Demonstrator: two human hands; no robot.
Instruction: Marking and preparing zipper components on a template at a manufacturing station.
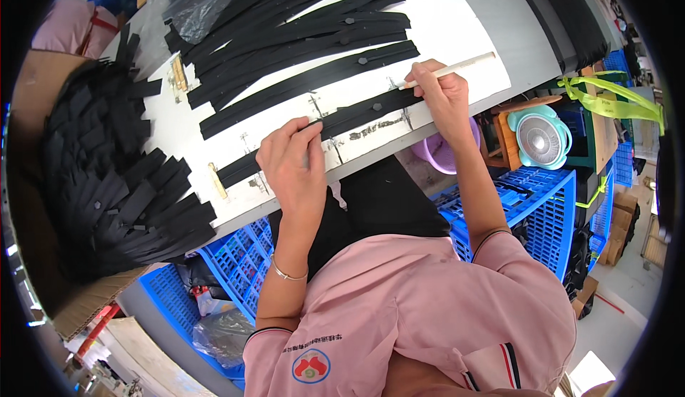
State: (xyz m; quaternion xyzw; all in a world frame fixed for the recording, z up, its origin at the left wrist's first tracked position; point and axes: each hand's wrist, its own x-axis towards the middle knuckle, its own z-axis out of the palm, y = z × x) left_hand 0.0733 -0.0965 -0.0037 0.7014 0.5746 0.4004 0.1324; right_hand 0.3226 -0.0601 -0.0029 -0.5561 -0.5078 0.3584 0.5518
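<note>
A long black strap [357,115] with a small stud lies along the front edge of the white table [464,19]. My left hand [292,161] presses down on this strap near its middle, fingers pinched on its edge. My right hand [442,94] grips a thin pale wooden stick [464,64], its tip resting at the strap's right end. Several more black straps [300,47] lie side by side behind it.
A big heap of black straps [121,183] fills a cardboard box at the left. Blue plastic crates [542,204] stand under and beside the table. A small teal fan [540,136] and a purple basin [439,158] sit to the right.
</note>
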